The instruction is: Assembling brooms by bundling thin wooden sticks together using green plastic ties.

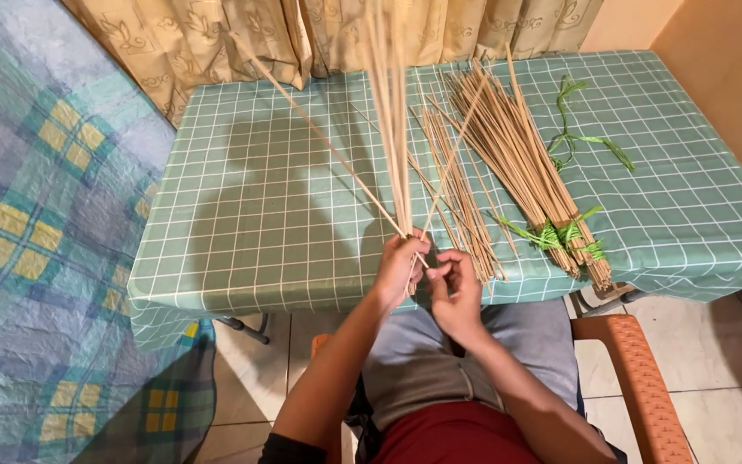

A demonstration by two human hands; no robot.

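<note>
The step in hand looks like gathering thin sticks into a hand-held bunch, one at a time. The left hand (398, 268) has its fingers wrapped tight around the lower ends of a small bunch of pale sticks (391, 112), which rises nearly upright from the fist and fans out a little above it; one stick leans far off to the upper left. The right hand (455, 288) sits just beside the left, its fingers curled narrow and pinched near the foot of the bunch, seemingly on a single stick that slants up to the right. As a judgement, the next move calls for seating that stick flush with the others inside the left fist without loosening the grip.

Beyond the fingers, on the desk (259, 215), loose sticks (461, 193) lie just past the right hand. Further right lies a tied bundle (526, 163), bound with green strips (564, 234) at its near end.
</note>
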